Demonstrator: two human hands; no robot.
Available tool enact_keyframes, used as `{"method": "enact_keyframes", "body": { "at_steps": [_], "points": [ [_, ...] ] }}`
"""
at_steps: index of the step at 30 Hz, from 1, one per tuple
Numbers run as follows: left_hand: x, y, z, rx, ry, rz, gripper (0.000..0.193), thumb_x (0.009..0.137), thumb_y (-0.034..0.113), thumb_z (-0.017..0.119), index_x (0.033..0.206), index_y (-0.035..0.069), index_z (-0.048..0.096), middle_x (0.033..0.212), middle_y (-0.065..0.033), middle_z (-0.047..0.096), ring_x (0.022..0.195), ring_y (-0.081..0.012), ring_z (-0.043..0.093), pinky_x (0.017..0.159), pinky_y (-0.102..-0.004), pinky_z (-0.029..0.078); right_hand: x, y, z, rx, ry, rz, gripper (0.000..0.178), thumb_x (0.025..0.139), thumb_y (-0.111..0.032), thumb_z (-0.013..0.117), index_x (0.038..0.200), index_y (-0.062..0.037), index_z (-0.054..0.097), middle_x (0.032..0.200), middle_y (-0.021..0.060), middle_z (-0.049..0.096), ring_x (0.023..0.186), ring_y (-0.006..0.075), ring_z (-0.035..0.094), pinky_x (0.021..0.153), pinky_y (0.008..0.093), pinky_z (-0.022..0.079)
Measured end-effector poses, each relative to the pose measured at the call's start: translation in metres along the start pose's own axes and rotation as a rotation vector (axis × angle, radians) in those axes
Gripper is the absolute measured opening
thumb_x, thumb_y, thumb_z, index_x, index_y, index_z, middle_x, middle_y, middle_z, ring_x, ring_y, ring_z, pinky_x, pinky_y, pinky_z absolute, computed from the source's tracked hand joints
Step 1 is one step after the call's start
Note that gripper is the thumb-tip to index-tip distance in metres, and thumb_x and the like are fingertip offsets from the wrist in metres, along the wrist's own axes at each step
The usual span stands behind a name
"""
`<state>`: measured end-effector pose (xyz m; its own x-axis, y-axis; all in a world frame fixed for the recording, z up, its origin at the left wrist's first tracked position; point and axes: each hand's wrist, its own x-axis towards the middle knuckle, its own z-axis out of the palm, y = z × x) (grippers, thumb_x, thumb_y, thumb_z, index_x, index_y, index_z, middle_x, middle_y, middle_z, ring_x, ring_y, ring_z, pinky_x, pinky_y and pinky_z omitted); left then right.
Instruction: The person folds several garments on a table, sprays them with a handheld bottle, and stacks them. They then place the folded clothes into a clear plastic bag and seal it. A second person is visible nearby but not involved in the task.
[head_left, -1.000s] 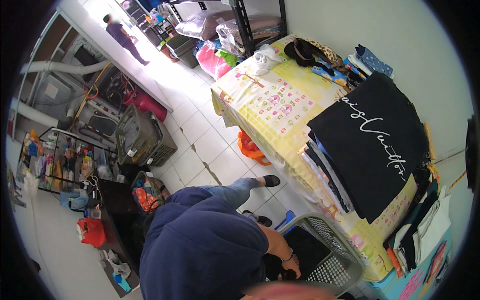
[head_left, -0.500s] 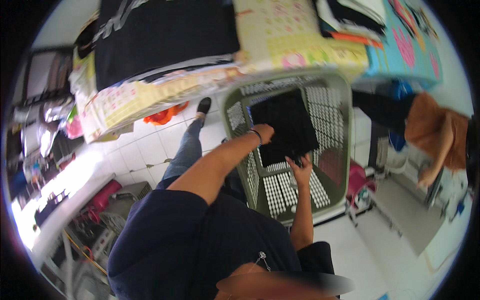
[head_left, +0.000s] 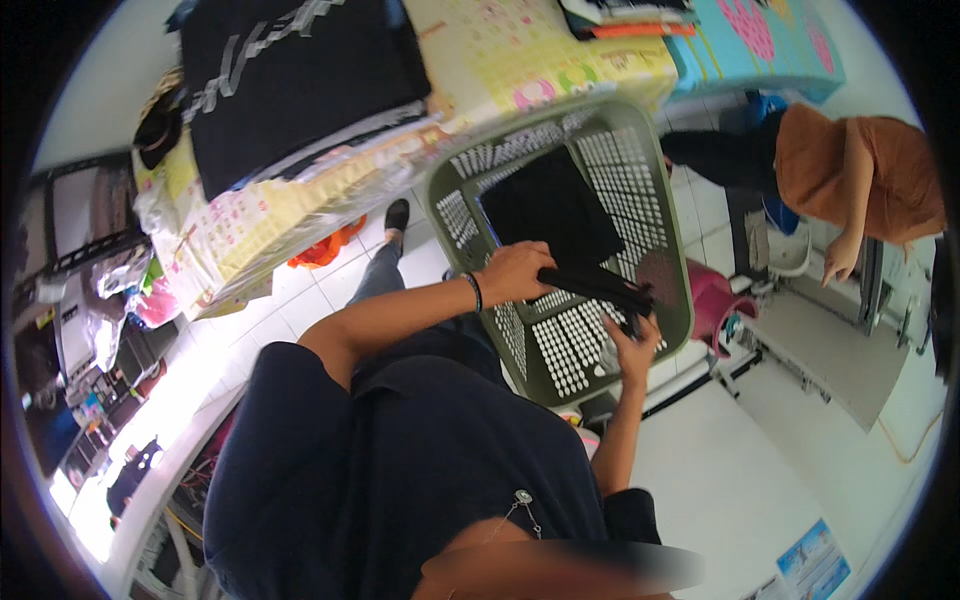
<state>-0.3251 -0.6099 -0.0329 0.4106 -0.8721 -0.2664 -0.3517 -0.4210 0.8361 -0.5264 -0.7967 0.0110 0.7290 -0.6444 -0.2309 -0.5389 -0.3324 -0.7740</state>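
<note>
A green plastic laundry basket with perforated walls stands in front of me. Inside it lies a stack of folded black cloth. My left hand is closed on one end of a separate folded black cloth, which shows as a narrow edge-on strip above the near part of the basket. At the other end, my right hand grips the same cloth, thumb and fingers round its corner. Whether this cloth still touches the stack I cannot tell.
Beyond the basket, a table with a yellow patterned cover bears a pile of black garments. On the right a person in a brown top stands near a grey flat board. A pink plastic stool is beside the basket.
Both hands have taken hold of a folded black cloth and lifted it off the stack toward me, tilting it edge-on. The view has shifted, and the basket appears higher in it.
</note>
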Motion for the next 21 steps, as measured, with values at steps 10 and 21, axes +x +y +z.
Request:
{"method": "enact_keyframes", "body": {
  "at_steps": [10,21],
  "points": [
    [-0.122,0.122,-0.222,-0.41,0.109,0.395,0.049,0.077,0.008,0.081,0.119,0.003,0.055,0.109,-0.0093,0.068,0.106,-0.0206,0.067,0.088,-0.0336,0.053,-0.027,-0.245,-0.079,0.414,0.058,-0.463,0.067,0.063,-0.013,0.089,0.121,0.0028,0.06,0.126,0.0181,0.059,0.102,0.0241,0.063,0.078,0.0358,0.055],
    [-0.155,0.045,-0.468,-0.405,1.006,0.397,0.043,0.092,0.028,0.07,0.114,-0.007,0.057,0.1,-0.0138,0.069,0.085,-0.0155,0.066,0.073,-0.0266,0.055,0.149,-0.538,0.075,0.388,-0.657,-0.266,0.053,0.078,-0.05,0.078,0.103,-0.0037,0.072,0.093,0.01,0.067,0.06,0.0168,0.065,0.05,0.0242,0.048]
  ]
}}
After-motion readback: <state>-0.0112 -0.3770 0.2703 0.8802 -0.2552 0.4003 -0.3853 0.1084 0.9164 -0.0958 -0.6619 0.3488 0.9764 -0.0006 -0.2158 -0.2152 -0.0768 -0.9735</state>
